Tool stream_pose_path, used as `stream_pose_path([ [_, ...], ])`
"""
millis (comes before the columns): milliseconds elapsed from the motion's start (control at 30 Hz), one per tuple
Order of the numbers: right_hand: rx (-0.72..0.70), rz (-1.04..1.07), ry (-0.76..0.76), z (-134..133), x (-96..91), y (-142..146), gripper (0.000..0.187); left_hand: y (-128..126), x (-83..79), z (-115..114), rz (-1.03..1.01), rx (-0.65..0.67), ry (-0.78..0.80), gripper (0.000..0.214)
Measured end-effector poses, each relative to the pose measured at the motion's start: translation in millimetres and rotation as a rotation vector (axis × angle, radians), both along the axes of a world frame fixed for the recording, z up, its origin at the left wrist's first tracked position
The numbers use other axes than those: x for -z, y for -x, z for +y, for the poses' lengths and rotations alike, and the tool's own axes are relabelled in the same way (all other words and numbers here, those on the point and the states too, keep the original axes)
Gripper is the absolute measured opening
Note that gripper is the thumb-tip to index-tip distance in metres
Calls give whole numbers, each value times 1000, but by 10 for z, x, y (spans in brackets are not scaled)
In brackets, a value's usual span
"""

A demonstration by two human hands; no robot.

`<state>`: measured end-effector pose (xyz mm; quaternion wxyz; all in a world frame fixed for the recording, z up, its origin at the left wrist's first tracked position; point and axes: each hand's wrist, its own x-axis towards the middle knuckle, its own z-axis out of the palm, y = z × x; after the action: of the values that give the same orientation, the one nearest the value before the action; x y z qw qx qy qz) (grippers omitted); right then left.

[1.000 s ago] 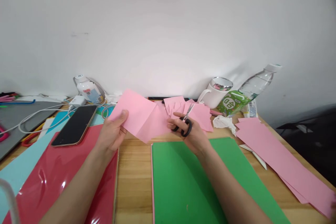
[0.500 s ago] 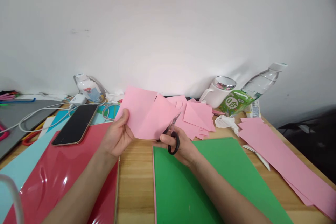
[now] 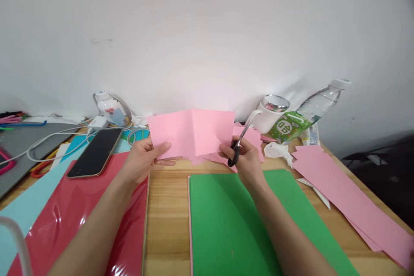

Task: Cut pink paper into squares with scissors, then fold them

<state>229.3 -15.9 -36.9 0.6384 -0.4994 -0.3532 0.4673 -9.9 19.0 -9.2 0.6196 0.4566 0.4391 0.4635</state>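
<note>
A creased pink paper sheet (image 3: 190, 133) is held upright above the wooden desk (image 3: 164, 207), facing me. My left hand (image 3: 142, 161) pinches its lower left corner, thumb in front. My right hand (image 3: 244, 159) holds black-handled scissors (image 3: 238, 144) with fingers through the loops, and also touches the sheet's lower right corner. The blades point up and right, away from the sheet. Behind the sheet lies a pile of cut pink paper pieces (image 3: 250, 138).
A green sheet (image 3: 226, 224) lies in front of me, a glossy red one (image 3: 74, 211) to the left with a phone (image 3: 95, 152) on it. Long pink strips (image 3: 343, 198) lie at right. A white mug (image 3: 270, 114), green packet (image 3: 287, 126), water bottle (image 3: 318, 100) and crumpled tissue (image 3: 276, 150) line the back.
The pink sheet has swung from tilted to level and flat toward me. My right hand, with the scissors, moved from under the sheet's middle up to its right corner.
</note>
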Motion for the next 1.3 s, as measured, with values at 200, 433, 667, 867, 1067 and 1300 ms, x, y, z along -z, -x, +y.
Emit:
stream_pose_path([
  [200, -22, -16, -26, 5, 14, 3, 42, 9, -12, -3, 53, 27, -24, 21],
  [433, -2, -52, -25, 10, -13, -6, 45, 53, -10, 13, 53, 84, 50, 18],
  [667, 23, -47, -31, 27, 19, -50, 39, -2, 6, -18, -9, 5, 45, 20],
  [867, 299, 48, -121, 34, -33, -64, 29, -8, -45, 14, -131, -90, 105, 20],
  [1067, -395, -124, -39, -113, -75, 187, 37, -45, -102, -10, -178, -281, -130, 14],
  [1300, -661, -96, 31, -241, -3, 413, 42, -144, -139, -144, -41, -152, -181, 9],
])
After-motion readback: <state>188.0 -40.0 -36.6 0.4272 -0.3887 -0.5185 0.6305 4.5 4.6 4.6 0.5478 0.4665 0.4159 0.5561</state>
